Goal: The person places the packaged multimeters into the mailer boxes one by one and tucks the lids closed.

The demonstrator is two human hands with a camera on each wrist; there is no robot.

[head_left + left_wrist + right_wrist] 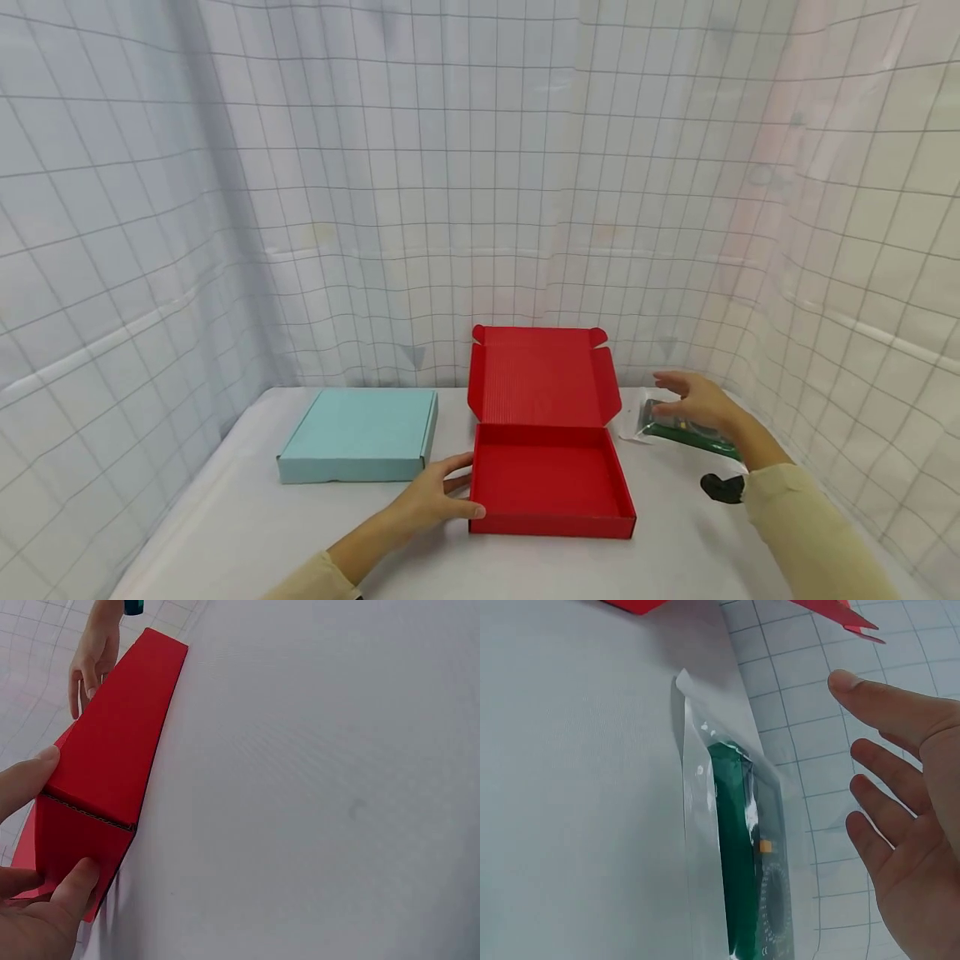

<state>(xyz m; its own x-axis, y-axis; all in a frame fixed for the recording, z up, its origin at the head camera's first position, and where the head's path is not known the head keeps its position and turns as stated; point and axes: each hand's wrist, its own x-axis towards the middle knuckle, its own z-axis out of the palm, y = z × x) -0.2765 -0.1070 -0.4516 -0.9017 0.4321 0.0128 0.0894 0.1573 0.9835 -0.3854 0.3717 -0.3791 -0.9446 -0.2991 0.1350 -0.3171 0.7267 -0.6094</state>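
Note:
A red cardboard box (551,527) stands on the table with its lid raised; the inside looks bare. My left hand (435,500) grips its front left corner, the thumb (49,756) at the top edge and other fingers against the side wall. My right hand (697,400) hovers beside and above a multimeter (690,433) in a clear plastic bag, fingers spread and apart from it. In the right wrist view the multimeter (739,855) shows a green edge, a dark dial and an orange button. The hand partly covers it in the head view.
A closed light-blue box (360,423) lies to the left of the red one. White curtains (450,208) with a grid pattern enclose the table (225,517) at the back and both sides. A small black object (722,488) sits by the right cuff.

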